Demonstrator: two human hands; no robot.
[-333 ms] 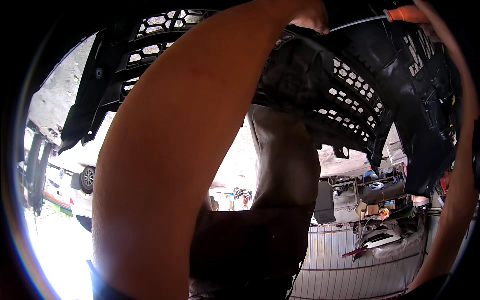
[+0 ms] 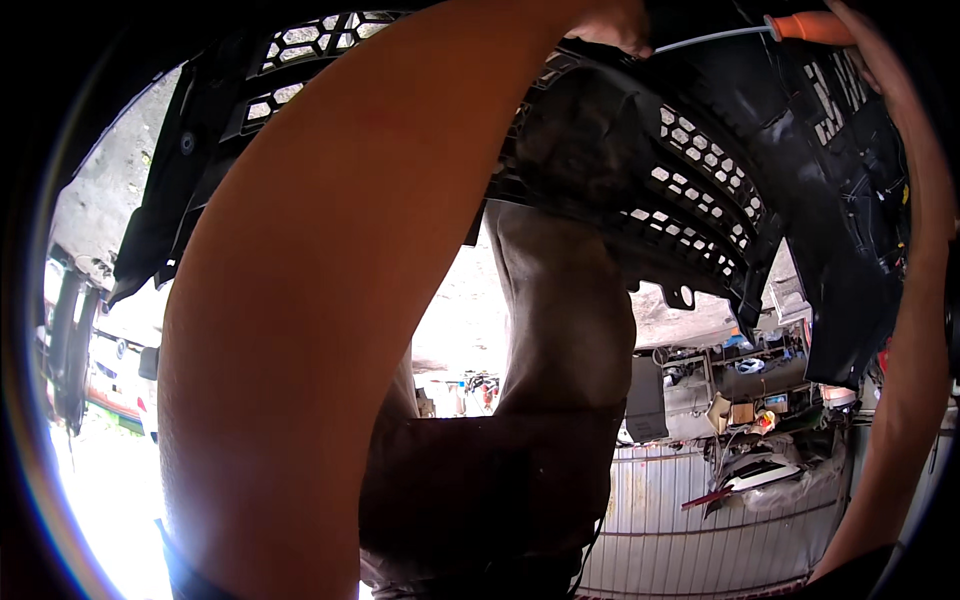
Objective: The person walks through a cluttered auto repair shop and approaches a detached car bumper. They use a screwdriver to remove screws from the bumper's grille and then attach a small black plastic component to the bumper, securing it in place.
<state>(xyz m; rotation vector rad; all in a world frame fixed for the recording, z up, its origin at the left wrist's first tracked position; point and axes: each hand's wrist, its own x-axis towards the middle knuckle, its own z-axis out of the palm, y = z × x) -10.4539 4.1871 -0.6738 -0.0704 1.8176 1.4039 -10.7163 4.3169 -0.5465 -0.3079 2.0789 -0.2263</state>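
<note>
A screwdriver (image 2: 812, 27) with an orange handle and a long thin metal shaft lies across the top right. My right hand (image 2: 868, 62), at the upper right edge, is closed round the handle's end, partly cut off by my forearm. The shaft points left to my left hand (image 2: 612, 28), whose curled fingers are beside the tip; what they hold is hidden. Both hands are over a large black plastic car bumper cover (image 2: 835, 240) with honeycomb grille openings (image 2: 705, 150). My left forearm covers much of the grille's left half.
My trouser legs (image 2: 565, 300) are under the bumper. Shelves with boxes and clutter (image 2: 745, 395) stand by a ribbed metal wall (image 2: 660, 500) at the lower right, with wrapped car parts (image 2: 770, 475). Part of a parked car (image 2: 148, 390) shows at left.
My left forearm and hand have shifted slightly left in the picture, along with much of the view. The screwdriver stays in my right hand with its tip by my left fingers.
</note>
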